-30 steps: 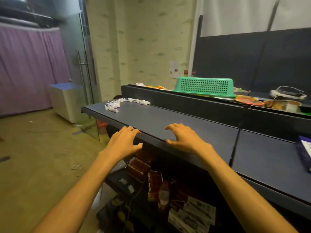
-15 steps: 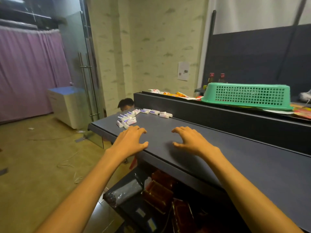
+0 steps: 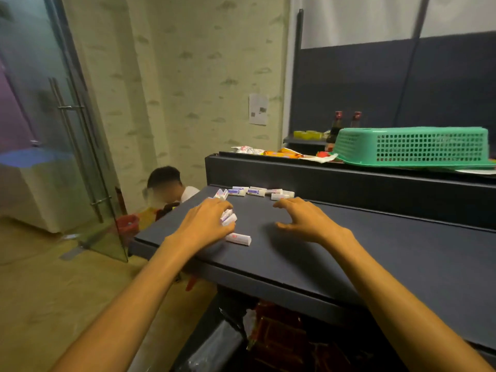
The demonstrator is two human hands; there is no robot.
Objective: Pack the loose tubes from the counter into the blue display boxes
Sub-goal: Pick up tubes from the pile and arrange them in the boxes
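Small white tubes with purple and red print lie at the left end of the dark counter [image 3: 375,253]. My left hand [image 3: 206,224] lies over a cluster of tubes [image 3: 228,218], its fingers curled around them. One tube [image 3: 239,238] lies loose just right of that wrist. Further back, a row of tubes [image 3: 257,191] runs along the foot of the raised ledge. My right hand [image 3: 306,221] hovers with its fingers spread, fingertips just short of that row, holding nothing. No blue display box is in view.
A raised dark ledge [image 3: 349,189] backs the counter and carries an upturned green basket [image 3: 413,146], snack packets and two bottles [image 3: 346,122]. A person [image 3: 166,183] crouches beyond the counter's left end. A glass door [image 3: 67,130] stands at left. Packaged goods fill the shelves below.
I have moved left along the counter. My left hand has reached the near cluster of tubes and closed over it; my right hand has slid up toward the back row.
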